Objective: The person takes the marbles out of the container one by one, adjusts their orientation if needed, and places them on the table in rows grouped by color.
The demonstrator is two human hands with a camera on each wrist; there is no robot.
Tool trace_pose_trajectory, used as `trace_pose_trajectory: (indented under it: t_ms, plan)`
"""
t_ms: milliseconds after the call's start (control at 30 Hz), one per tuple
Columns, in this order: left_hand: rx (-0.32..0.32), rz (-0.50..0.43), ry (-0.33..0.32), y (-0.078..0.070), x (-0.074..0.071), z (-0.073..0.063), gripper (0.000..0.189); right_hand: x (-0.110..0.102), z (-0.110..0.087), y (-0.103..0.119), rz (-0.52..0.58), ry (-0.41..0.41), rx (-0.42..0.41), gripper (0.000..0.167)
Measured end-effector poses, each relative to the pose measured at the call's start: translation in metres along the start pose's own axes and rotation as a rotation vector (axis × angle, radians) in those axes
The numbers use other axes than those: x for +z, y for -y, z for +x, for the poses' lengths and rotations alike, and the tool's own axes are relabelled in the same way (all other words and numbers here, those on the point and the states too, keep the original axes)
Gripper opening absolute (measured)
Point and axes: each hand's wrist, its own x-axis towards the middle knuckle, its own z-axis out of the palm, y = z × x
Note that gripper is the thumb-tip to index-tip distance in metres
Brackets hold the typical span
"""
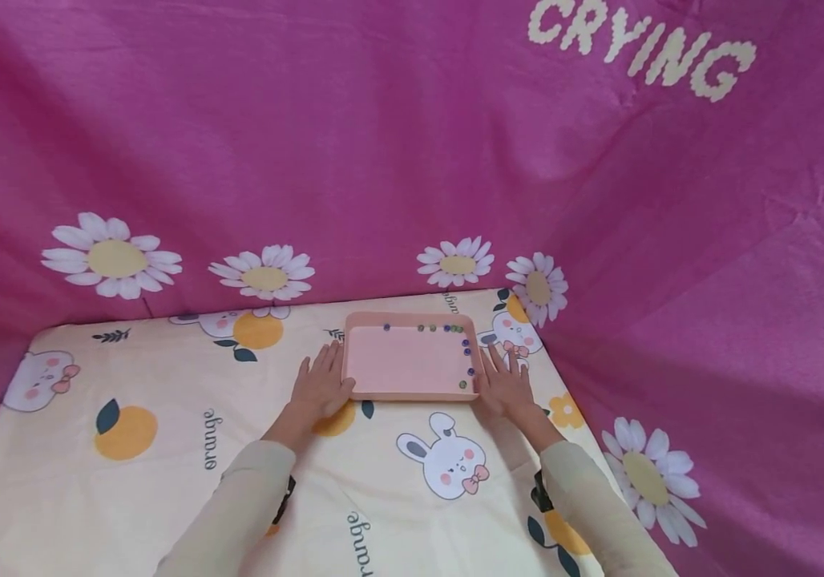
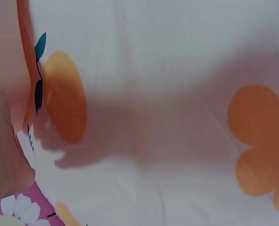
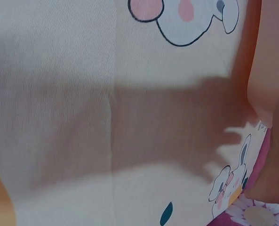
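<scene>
A shallow pink rectangular tray lies on the patterned cloth in the head view. Several small round blue and green marbles sit in it, along the far wall and down the right side. Against the tray's left end rests my left hand, fingers straight and spread, thumb by the near corner. My right hand lies likewise along the right end, its fingers extended. In the left wrist view, part of the left hand shows beside the tray wall. Only part of the right hand appears in the right wrist view.
A cream cloth printed with rabbits, oranges and the word "orange" covers the flat surface. Behind it and to the right hangs a magenta curtain with white daisies. Dark straps with a device sit at the wrists.
</scene>
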Motion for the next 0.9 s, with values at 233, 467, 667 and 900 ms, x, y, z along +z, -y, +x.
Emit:
trace_pose_trajectory:
  t_ms: [233, 467, 667, 900]
  plan:
    - [-0.008, -0.037, -0.010, 0.009, -0.002, -0.010, 0.076, -0.002, -0.002, 0.011, -0.016, 0.000, -0.027, 0.059]
    - [0.004, -0.059, -0.033, 0.019, -0.006, -0.023, 0.073, -0.001, -0.003, 0.023, 0.034, 0.011, -0.030, 0.061]
    - [0.001, -0.061, -0.043, 0.026, -0.005, -0.034, 0.072, 0.006, -0.004, 0.032, 0.033, -0.013, -0.050, 0.061]
    - [-0.001, -0.056, -0.073, 0.035, -0.004, -0.049, 0.072, 0.011, -0.008, 0.044, 0.036, -0.035, -0.076, 0.060]
